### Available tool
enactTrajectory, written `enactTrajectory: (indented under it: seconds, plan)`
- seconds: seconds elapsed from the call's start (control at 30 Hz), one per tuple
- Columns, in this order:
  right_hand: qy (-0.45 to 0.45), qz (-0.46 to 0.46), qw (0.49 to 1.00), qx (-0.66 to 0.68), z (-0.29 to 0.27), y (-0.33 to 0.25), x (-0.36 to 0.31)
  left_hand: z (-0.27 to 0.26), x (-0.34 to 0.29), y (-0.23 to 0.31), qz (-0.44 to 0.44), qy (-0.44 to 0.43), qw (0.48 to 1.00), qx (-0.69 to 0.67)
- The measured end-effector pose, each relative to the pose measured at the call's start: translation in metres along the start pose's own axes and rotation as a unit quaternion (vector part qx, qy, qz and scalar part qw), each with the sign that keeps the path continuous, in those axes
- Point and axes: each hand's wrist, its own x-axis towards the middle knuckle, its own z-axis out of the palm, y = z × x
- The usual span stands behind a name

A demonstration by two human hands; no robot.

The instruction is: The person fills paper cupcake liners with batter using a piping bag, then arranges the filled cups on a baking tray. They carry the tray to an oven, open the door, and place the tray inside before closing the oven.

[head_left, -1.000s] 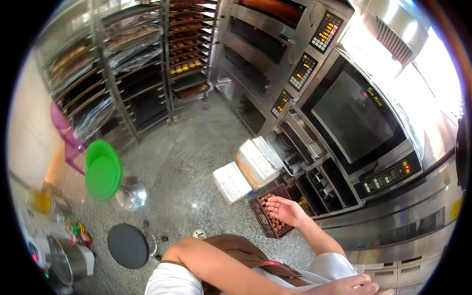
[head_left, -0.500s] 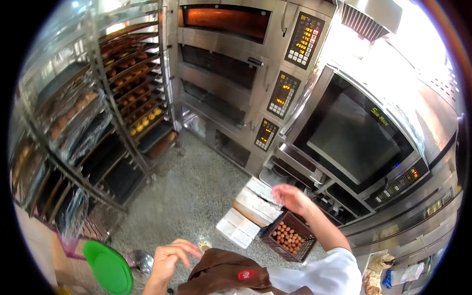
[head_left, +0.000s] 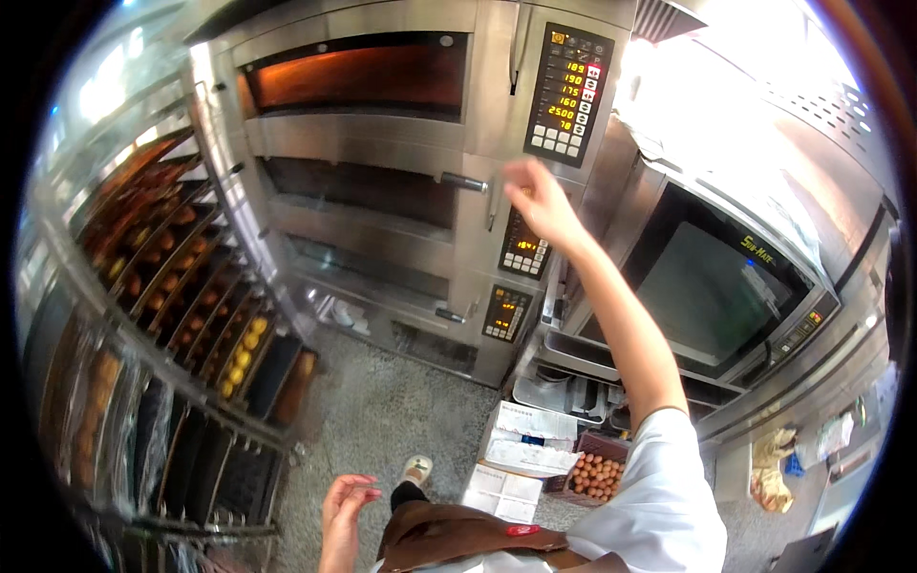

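My right hand (head_left: 540, 202) is raised in front of the deck oven (head_left: 373, 143), with its arm stretched forward. It covers part of the middle control panel (head_left: 523, 250), below the upper panel (head_left: 570, 95). Its fingers look loosely extended, somewhat blurred, and nothing shows in them. A black-gripped door handle (head_left: 464, 181) lies just left of these fingertips; I see a gap between them. My left hand (head_left: 346, 498) hangs low by the brown apron (head_left: 458, 537), open and holding nothing, its fingers slightly bent. The top oven window (head_left: 363, 78) glows orange.
At left stands a tall rack (head_left: 143, 334) full of trays of baked goods. White boxes (head_left: 527, 437) and a crate of brown eggs (head_left: 597, 476) sit on the floor near my right side. A smaller oven (head_left: 716, 286) with a dark glass door stands at right.
My right hand has risen from above the boxes and egg crate to the oven's control panels. My left hand stays low and open. The view has shifted closer to the deck oven.
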Motion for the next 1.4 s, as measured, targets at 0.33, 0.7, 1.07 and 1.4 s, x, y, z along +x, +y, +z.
enactTrajectory:
  seconds: [0.33, 0.7, 1.07, 1.4]
  plan:
    - [0.278, -0.268, 0.709, -0.591, -0.021, -0.086, 0.293, -0.031, 0.213, 0.028, 0.085, -0.107, 0.987, 0.082]
    - [0.230, -0.104, 0.784, -0.568, 0.040, -0.069, 0.239, -0.018, 0.292, 0.038, -0.036, -0.137, 0.987, 0.076]
    - [0.173, -0.067, 0.842, -0.507, 0.088, 0.035, 0.181, 0.007, 0.303, 0.031, -0.030, -0.202, 0.962, 0.181]
    - [0.093, -0.075, 0.864, -0.490, 0.099, 0.017, -0.067, 0.102, 0.222, -0.046, -0.117, -0.461, 0.841, 0.260]
